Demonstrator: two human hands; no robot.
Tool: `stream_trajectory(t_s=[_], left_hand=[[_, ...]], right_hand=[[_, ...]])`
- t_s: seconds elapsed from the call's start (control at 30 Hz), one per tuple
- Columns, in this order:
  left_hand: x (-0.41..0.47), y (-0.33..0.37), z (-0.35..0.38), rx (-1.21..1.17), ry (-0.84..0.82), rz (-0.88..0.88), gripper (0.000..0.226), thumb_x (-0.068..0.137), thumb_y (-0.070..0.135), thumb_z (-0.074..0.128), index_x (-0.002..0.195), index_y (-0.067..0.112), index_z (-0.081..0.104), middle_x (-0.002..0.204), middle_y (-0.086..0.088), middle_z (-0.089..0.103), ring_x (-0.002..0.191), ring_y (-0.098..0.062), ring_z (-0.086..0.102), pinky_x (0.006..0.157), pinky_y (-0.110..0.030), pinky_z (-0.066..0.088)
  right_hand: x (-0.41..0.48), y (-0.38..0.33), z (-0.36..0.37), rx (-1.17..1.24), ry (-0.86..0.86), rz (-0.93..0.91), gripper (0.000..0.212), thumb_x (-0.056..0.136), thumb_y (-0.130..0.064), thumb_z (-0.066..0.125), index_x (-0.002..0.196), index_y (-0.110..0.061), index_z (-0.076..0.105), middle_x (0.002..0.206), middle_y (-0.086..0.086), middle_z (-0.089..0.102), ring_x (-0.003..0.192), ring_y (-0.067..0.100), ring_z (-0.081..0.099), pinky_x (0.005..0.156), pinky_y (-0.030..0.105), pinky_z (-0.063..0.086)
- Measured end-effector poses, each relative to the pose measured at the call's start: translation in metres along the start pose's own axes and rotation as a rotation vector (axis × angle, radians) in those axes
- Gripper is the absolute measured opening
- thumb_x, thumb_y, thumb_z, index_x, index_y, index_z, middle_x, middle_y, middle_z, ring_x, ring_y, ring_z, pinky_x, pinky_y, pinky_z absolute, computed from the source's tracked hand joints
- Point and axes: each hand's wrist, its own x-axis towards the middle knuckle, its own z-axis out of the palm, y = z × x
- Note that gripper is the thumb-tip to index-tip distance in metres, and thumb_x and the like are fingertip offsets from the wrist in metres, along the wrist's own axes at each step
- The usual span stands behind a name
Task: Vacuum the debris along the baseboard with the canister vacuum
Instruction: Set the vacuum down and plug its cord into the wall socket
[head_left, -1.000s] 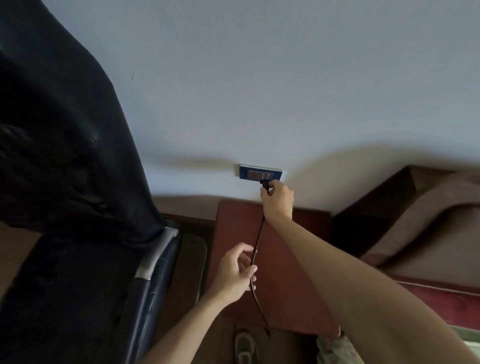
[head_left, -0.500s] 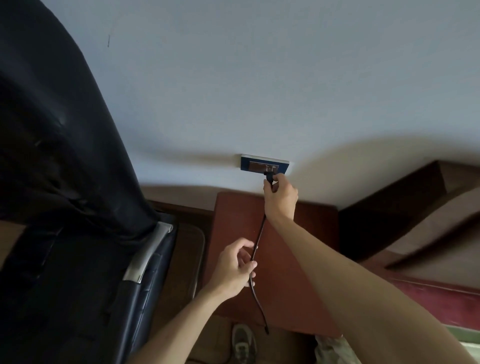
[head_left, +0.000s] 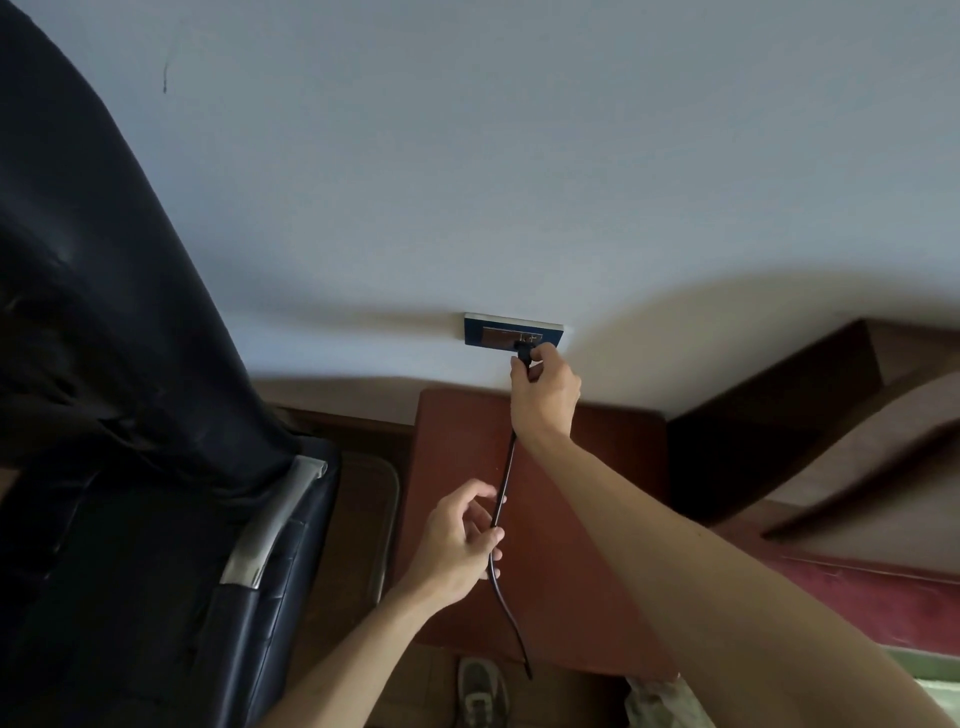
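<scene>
Pale blue-grey wall (head_left: 519, 156) fills the upper view, seen from above, with a dark blue socket (head_left: 488, 332) set low on it, just over a red-brown table (head_left: 457, 441). The right hand (head_left: 545, 395) reaches across the table and pinches a black plug (head_left: 522, 354) between thumb and curled fingers, right at the socket's face; whether the plug is fully seated cannot be told. A black cord (head_left: 503, 499) runs down from the plug through the left hand (head_left: 457, 540), whose fingers curl loosely round it, then drops past the table's near edge beside a shoe (head_left: 480, 691). A dark padded chair (head_left: 104, 364) stands to the left. The vacuum and any debris are out of view. A likely risk: a plug pushed in at a slant could jam or sit half in, and a tug from the left hand could pull it loose.
</scene>
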Motion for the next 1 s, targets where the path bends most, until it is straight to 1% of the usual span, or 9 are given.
stream_trajectory(t_s=[0.1, 0.23, 0.43, 0.5, 0.57, 0.67, 0.8, 0.93, 1.0], left_hand=[[0.002, -0.001, 0.000, -0.009, 0.001, -0.005, 0.030, 0.089, -0.005, 0.063, 0.108, 0.018, 0.062, 0.081, -0.008, 0.055, 0.066, -0.023, 0.066, 0.062, -0.055, 0.060], [0.003, -0.001, -0.001, -0.025, -0.001, 0.001, 0.030, 0.089, -0.005, 0.063, 0.107, 0.018, 0.062, 0.079, -0.007, 0.055, 0.065, -0.023, 0.066, 0.061, -0.056, 0.060], [0.005, 0.000, -0.002, -0.037, -0.013, 0.025, 0.029, 0.089, -0.007, 0.061, 0.106, 0.016, 0.062, 0.079, -0.007, 0.054, 0.064, -0.023, 0.064, 0.060, -0.057, 0.059], [0.008, 0.001, -0.001, -0.052, -0.013, 0.037, 0.029, 0.089, -0.008, 0.061, 0.105, 0.016, 0.063, 0.078, -0.007, 0.054, 0.064, -0.022, 0.064, 0.060, -0.056, 0.059], [0.011, 0.002, 0.000, -0.060, -0.013, 0.055, 0.029, 0.089, -0.007, 0.061, 0.105, 0.017, 0.063, 0.078, -0.007, 0.054, 0.064, -0.023, 0.065, 0.060, -0.056, 0.059], [0.015, 0.002, 0.002, -0.059, -0.019, 0.064, 0.030, 0.089, -0.007, 0.062, 0.103, 0.019, 0.063, 0.078, -0.007, 0.055, 0.064, -0.022, 0.066, 0.061, -0.054, 0.060], [0.020, 0.000, -0.001, -0.054, -0.016, 0.057, 0.030, 0.088, -0.007, 0.062, 0.103, 0.019, 0.063, 0.078, -0.007, 0.055, 0.064, -0.022, 0.066, 0.060, -0.054, 0.060], [0.021, -0.003, -0.004, -0.026, -0.012, 0.061, 0.030, 0.088, -0.008, 0.061, 0.103, 0.018, 0.063, 0.079, -0.008, 0.054, 0.063, -0.023, 0.065, 0.060, -0.054, 0.060], [0.019, -0.002, -0.006, 0.003, -0.003, 0.074, 0.029, 0.088, -0.008, 0.062, 0.105, 0.017, 0.062, 0.078, -0.008, 0.054, 0.062, -0.023, 0.065, 0.059, -0.051, 0.061]], right_hand=[[0.003, 0.002, 0.000, 0.010, -0.008, 0.015, 0.007, 0.092, -0.014, 0.061, 0.091, -0.007, 0.061, 0.062, 0.003, 0.058, 0.069, 0.030, 0.058, 0.071, 0.039, 0.049], [0.005, 0.002, 0.001, 0.043, 0.021, 0.022, 0.006, 0.091, -0.013, 0.062, 0.087, -0.008, 0.061, 0.057, 0.000, 0.056, 0.059, 0.022, 0.053, 0.070, 0.037, 0.050], [0.006, 0.001, 0.002, 0.060, 0.044, 0.043, 0.005, 0.091, -0.012, 0.063, 0.089, -0.007, 0.062, 0.056, -0.002, 0.055, 0.056, 0.018, 0.052, 0.067, 0.035, 0.049], [0.008, 0.000, 0.001, 0.060, 0.046, 0.046, 0.005, 0.091, -0.011, 0.063, 0.089, -0.007, 0.063, 0.056, -0.002, 0.054, 0.054, 0.016, 0.051, 0.064, 0.031, 0.045], [0.012, -0.002, 0.003, 0.067, 0.055, 0.058, 0.006, 0.091, -0.011, 0.064, 0.087, -0.010, 0.061, 0.055, -0.003, 0.052, 0.052, 0.014, 0.048, 0.064, 0.028, 0.040], [0.014, -0.005, 0.007, 0.065, 0.065, 0.078, 0.010, 0.091, -0.012, 0.064, 0.083, -0.011, 0.058, 0.055, -0.003, 0.050, 0.055, 0.016, 0.046, 0.066, 0.028, 0.038], [0.016, -0.007, 0.008, 0.066, 0.077, 0.102, 0.010, 0.090, -0.012, 0.064, 0.082, -0.010, 0.058, 0.057, -0.004, 0.050, 0.055, 0.014, 0.047, 0.066, 0.027, 0.038], [0.016, -0.009, 0.008, 0.040, 0.068, 0.099, 0.010, 0.090, -0.012, 0.064, 0.082, -0.011, 0.057, 0.061, -0.004, 0.053, 0.065, 0.023, 0.052, 0.069, 0.031, 0.043], [0.016, -0.009, 0.007, 0.020, 0.057, 0.096, 0.007, 0.090, -0.013, 0.063, 0.085, -0.011, 0.059, 0.064, -0.003, 0.055, 0.071, 0.026, 0.055, 0.072, 0.033, 0.046]])
